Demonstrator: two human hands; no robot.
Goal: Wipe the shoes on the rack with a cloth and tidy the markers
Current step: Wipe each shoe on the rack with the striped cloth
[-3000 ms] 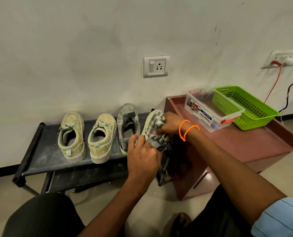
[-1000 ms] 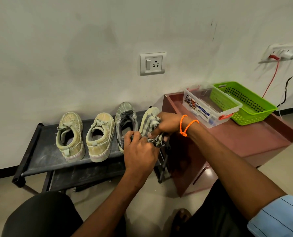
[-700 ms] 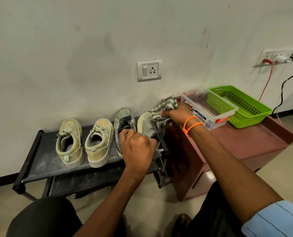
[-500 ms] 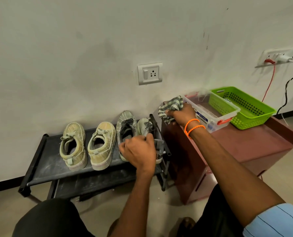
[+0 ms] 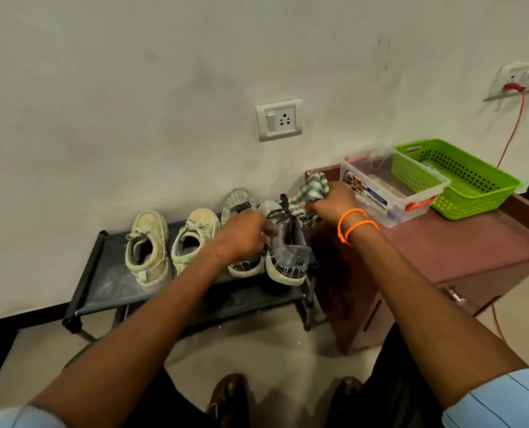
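Four shoes stood in a row on the black rack (image 5: pixel 102 282). Left hand (image 5: pixel 244 236) lay over the two grey ones, fingers curled at the collar of the rightmost grey shoe (image 5: pixel 283 251); the grip appeared to be on its inner edge, though the knuckles hid the contact. Right hand (image 5: pixel 334 202), orange bands at the wrist, held the striped cloth (image 5: pixel 311 193) bunched in closed fingers, cloth spilling out leftward above the rack's end post. Beyond sat a clear box (image 5: pixel 389 193) and green basket (image 5: pixel 460 180) on the maroon cabinet (image 5: pixel 457 248).
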